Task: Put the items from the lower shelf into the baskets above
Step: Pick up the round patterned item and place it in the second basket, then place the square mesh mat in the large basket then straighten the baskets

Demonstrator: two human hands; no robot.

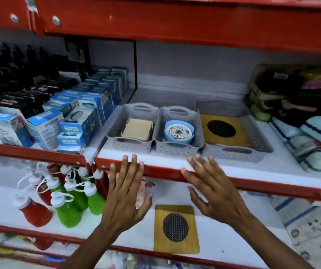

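Both the left hand (125, 193) and right hand (212, 191) are hovering spread and empty; the yellow rectangular mat with a dark mesh disc (175, 229) is lying below them on the lower shelf (233, 243), likely next for the large grey perforated basket (239, 152) above, matching its contents.

- A pinkish item (140, 193) on the lower shelf (233, 239) sits mostly behind the left hand (125, 193); what it is cannot be told.
- The red bottles (34, 210) near that shelf's left end are smeared by blur, and their labels cannot be read.
- The dark boxes (20, 78) at the back left of the upper shelf (272, 169) are too dim and blurred to identify.
- The stacked pouches (314, 133) at the upper shelf's right end run off the picture's right edge.
- Both forearms are cut by the bottom edge.
- The right hand (214, 191) is blurred at the fingertips (191, 159).
- Goods below the lower shelf's front edge are only a blurred strip.
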